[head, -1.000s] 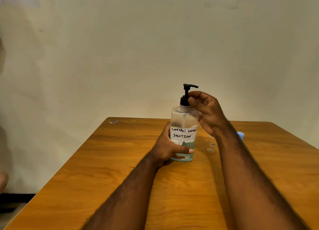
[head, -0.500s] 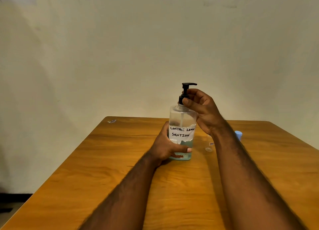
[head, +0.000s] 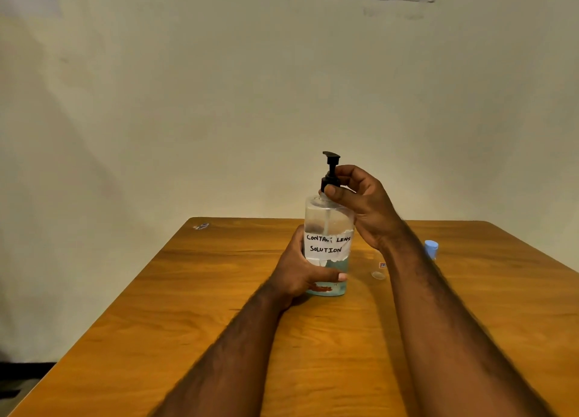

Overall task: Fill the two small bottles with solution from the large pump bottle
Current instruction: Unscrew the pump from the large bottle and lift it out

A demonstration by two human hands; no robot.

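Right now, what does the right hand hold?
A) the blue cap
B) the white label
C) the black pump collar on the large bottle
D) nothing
C: the right hand pinches the black pump collar, while the left hand grips the pump bottle low down.

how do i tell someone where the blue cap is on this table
Look at the wooden table, right of the pump bottle. Just beyond the right forearm peeks a small cap. Unlike the clear disc nearby, it is pale blue.
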